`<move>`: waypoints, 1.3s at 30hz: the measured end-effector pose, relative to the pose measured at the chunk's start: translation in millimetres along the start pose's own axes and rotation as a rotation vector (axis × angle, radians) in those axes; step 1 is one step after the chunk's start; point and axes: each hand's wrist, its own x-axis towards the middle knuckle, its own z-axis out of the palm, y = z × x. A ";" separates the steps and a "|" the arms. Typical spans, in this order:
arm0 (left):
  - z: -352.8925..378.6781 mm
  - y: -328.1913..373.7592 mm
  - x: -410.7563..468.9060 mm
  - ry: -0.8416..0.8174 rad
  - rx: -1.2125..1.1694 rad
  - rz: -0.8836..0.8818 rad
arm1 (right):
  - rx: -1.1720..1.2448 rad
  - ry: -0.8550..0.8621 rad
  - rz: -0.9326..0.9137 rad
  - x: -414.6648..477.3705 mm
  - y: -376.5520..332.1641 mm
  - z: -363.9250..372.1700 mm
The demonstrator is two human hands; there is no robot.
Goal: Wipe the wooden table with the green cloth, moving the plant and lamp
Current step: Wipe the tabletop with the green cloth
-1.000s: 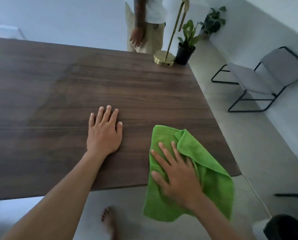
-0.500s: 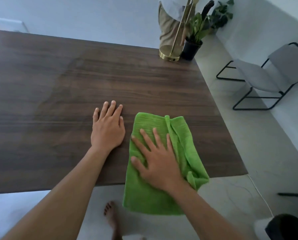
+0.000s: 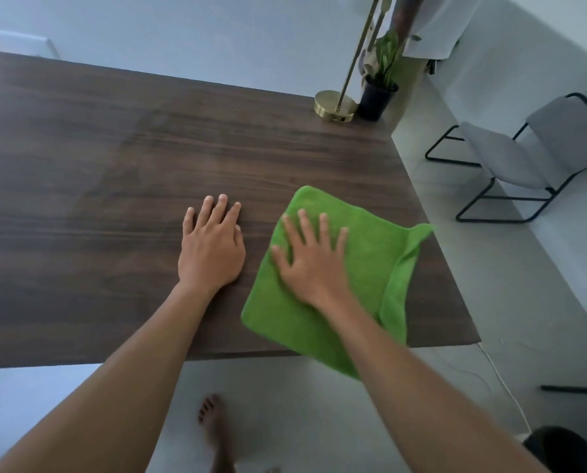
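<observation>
At the near right corner of the wooden table [image 3: 114, 165], the right hand [image 3: 314, 264] presses flat, fingers spread, on the green cloth [image 3: 370, 261]. The left hand [image 3: 212, 249] rests flat just beside it, holding nothing. The brass lamp [image 3: 334, 105] and potted plant [image 3: 377, 93] stand at the far right corner.

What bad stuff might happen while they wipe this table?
1. The lamp and the plant stand close together at the far right corner of the table, near its edge. A wipe that bumps them might tip the tall, thin lamp or push the pot off.
2. Part of the green cloth hangs over the near edge. The right hand only presses it flat, so it might slip off.
</observation>
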 end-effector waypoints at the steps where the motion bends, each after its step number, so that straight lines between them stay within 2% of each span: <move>1: -0.7 -0.8 0.2 0.000 -0.002 -0.003 | 0.014 0.006 -0.051 -18.6 -9.9 1.3; 6: -2.3 -0.7 -0.3 -0.002 -0.009 -0.004 | 0.005 0.011 -0.107 -80.1 27.6 4.0; 9: -0.7 1.3 2.2 0.005 -0.016 0.005 | -0.039 -0.037 -0.051 -42.0 48.7 -4.4; 11: 0.3 0.9 3.1 0.014 -0.023 -0.002 | -0.029 -0.041 0.044 -6.3 36.9 -6.1; 13: 1.6 -0.8 2.7 0.014 -0.022 -0.003 | -0.016 -0.031 0.060 16.8 9.7 -2.6; 17: 2.2 -2.0 0.9 0.037 -0.039 0.009 | 0.002 -0.003 -0.186 -27.7 -19.1 3.7; 20: -1.0 -0.5 0.4 0.009 -0.031 -0.014 | 0.068 0.012 -0.259 -81.0 26.5 4.3; 23: -1.5 2.7 -0.9 -0.038 0.010 -0.020 | -0.005 -0.012 -0.168 -79.1 96.9 -3.7; 26: -0.5 4.9 0.4 -0.071 0.050 -0.021 | -0.035 -0.060 -0.015 -15.1 135.9 -16.0; 29: -0.3 2.9 4.0 -0.090 0.072 -0.018 | -0.001 -0.079 0.116 60.2 130.4 -18.4; 32: -1.8 4.8 3.9 -0.090 0.063 -0.018 | 0.006 -0.095 0.140 94.8 95.6 -17.3; 35: -2.7 5.7 4.4 -0.074 0.056 -0.022 | 0.000 -0.088 -0.005 73.0 56.4 -15.3; 39: -2.3 5.6 3.8 -0.061 0.047 -0.019 | 0.042 -0.022 -0.261 -28.1 47.1 -7.3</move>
